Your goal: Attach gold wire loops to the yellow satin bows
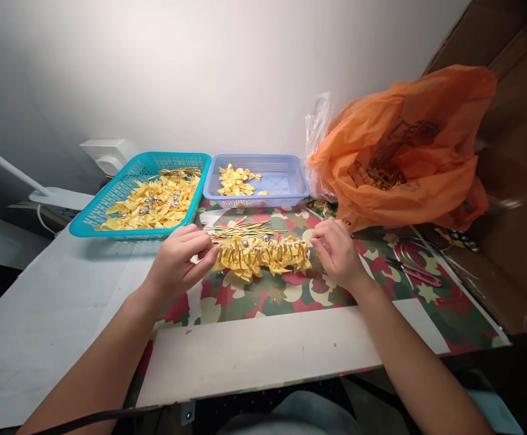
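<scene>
The left hand (179,257) has curled fingers (196,243), the left thumb (203,266) just below them. Apart from those fingers, the right hand (341,254) faces inward, its fingers bent too; whether fingertips meet is unclear. Behind the fingers, the left forearm (109,347) and right forearm (410,347) spread outward, bare.

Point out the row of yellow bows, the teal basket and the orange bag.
Row of yellow bows (253,261): head view, middle of the row.
Teal basket (104,206): head view, left wall.
Orange bag (392,206): head view, front side.
</scene>
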Tool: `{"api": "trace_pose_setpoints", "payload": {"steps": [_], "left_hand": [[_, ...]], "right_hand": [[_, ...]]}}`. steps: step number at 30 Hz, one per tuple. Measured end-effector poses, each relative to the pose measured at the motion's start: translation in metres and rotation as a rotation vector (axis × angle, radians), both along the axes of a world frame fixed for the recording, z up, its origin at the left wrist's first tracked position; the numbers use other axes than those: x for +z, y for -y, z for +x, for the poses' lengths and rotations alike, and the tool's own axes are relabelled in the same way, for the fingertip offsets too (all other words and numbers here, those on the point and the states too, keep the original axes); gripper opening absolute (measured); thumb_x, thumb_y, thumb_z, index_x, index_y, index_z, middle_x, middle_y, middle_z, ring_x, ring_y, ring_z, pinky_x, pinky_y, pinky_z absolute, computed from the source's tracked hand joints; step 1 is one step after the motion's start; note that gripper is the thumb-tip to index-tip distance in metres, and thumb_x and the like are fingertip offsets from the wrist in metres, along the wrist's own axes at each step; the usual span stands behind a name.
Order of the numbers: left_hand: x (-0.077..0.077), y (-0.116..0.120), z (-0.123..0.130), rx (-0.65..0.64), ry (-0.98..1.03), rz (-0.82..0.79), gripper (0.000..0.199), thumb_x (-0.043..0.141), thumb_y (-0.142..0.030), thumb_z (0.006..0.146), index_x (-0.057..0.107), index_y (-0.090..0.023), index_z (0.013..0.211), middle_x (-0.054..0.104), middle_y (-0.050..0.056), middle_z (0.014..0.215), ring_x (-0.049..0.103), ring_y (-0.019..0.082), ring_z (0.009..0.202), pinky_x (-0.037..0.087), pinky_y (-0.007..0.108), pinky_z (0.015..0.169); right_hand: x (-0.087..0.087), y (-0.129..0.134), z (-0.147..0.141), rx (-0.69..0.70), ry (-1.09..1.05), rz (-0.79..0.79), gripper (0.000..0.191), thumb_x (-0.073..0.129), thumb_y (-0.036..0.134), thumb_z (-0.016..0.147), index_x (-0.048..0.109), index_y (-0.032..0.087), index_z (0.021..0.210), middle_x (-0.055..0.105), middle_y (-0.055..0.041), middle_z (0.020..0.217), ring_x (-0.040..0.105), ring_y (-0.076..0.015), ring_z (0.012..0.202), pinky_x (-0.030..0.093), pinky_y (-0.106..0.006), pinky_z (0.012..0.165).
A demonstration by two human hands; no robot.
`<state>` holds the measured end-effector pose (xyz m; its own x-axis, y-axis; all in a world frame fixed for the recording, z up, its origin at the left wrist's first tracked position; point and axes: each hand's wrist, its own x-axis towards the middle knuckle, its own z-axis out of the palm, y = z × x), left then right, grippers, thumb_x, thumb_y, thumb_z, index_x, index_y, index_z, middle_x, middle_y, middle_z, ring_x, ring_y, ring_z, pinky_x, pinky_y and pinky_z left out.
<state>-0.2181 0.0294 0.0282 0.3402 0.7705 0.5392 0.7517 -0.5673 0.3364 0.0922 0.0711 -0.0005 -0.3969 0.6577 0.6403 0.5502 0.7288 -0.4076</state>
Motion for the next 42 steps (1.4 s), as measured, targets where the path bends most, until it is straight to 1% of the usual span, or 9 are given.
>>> {"api": "trace_pose_setpoints", "payload": {"steps": [4,9,15,19,23,27,30,36,42], "left_hand": [[0.002,0.003,0.002,0.044,0.057,0.097,0.034,0.049,-0.021,0.084,0.032,-0.024,0.055,0.037,-0.002,0.049,0.033,0.018,0.052,0.030,0.033,0.055],[0.000,0.005,0.004,0.074,0.006,0.152,0.035,0.050,-0.020,0.082,0.029,-0.024,0.055,0.037,-0.002,0.048,0.034,0.018,0.052,0.031,0.034,0.055],[-0.004,0.005,0.006,0.025,0.003,0.175,0.031,0.050,-0.017,0.082,0.032,-0.024,0.058,0.050,0.000,0.054,0.040,0.018,0.056,0.035,0.034,0.057],[-0.004,0.007,0.009,0.013,0.078,0.087,0.029,0.048,-0.019,0.083,0.034,-0.024,0.059,0.059,0.003,0.063,0.049,0.019,0.062,0.040,0.036,0.062],[-0.005,0.011,0.013,0.023,0.205,-0.067,0.032,0.056,-0.029,0.080,0.030,-0.024,0.062,0.071,0.008,0.088,0.060,0.022,0.078,0.046,0.038,0.069],[-0.014,0.015,0.021,-0.009,0.303,-0.254,0.044,0.074,-0.035,0.071,0.032,-0.025,0.071,0.071,0.013,0.112,0.065,0.027,0.099,0.051,0.039,0.076],[-0.021,0.016,0.031,-0.034,0.389,-0.328,0.043,0.077,-0.033,0.072,0.036,-0.025,0.081,0.070,0.015,0.118,0.065,0.027,0.107,0.051,0.042,0.083],[-0.030,0.017,0.050,0.064,0.319,-0.270,0.048,0.078,-0.031,0.071,0.031,-0.025,0.080,0.072,0.010,0.115,0.065,0.023,0.090,0.047,0.036,0.069],[-0.034,0.015,0.055,0.134,0.318,-0.231,0.031,0.070,-0.022,0.078,0.039,-0.024,0.083,0.074,0.005,0.102,0.064,0.018,0.080,0.046,0.032,0.067]], "right_hand": [[0.000,0.003,-0.002,-0.052,-0.095,0.134,0.009,0.046,0.018,0.093,0.050,0.024,0.088,0.060,-0.0053,0.089,0.055,-0.0235,0.090,0.039,-0.041,0.083],[-0.001,0.004,-0.004,-0.074,-0.067,0.134,0.010,0.044,0.021,0.095,0.051,0.025,0.088,0.061,-0.0055,0.087,0.057,-0.0243,0.090,0.040,-0.042,0.083],[-0.001,0.005,-0.006,-0.093,-0.094,0.152,0.010,0.044,0.021,0.095,0.050,0.025,0.088,0.060,-0.0054,0.087,0.057,-0.0232,0.087,0.040,-0.040,0.080],[-0.001,0.006,-0.007,-0.117,-0.114,0.158,0.011,0.043,0.019,0.095,0.049,0.025,0.089,0.060,-0.0055,0.087,0.057,-0.0229,0.088,0.041,-0.040,0.079],[-0.002,0.008,-0.011,-0.101,-0.165,0.101,0.011,0.042,0.019,0.095,0.049,0.024,0.088,0.061,-0.0053,0.086,0.058,-0.0224,0.087,0.043,-0.040,0.081],[-0.005,0.013,-0.016,-0.050,-0.202,-0.003,0.011,0.040,0.020,0.096,0.048,0.024,0.090,0.065,-0.0070,0.094,0.062,-0.0220,0.092,0.047,-0.040,0.083],[-0.006,0.015,-0.019,-0.037,-0.212,-0.023,0.011,0.040,0.020,0.096,0.048,0.025,0.089,0.066,-0.0071,0.094,0.063,-0.0222,0.093,0.048,-0.040,0.084],[-0.007,0.016,-0.023,0.001,-0.234,-0.046,0.011,0.042,0.018,0.095,0.049,0.024,0.090,0.066,-0.0066,0.093,0.063,-0.0217,0.092,0.049,-0.038,0.081],[-0.007,0.014,-0.022,-0.001,-0.237,-0.039,0.011,0.043,0.018,0.095,0.050,0.024,0.089,0.066,-0.0065,0.093,0.063,-0.0215,0.092,0.048,-0.038,0.083]]}}
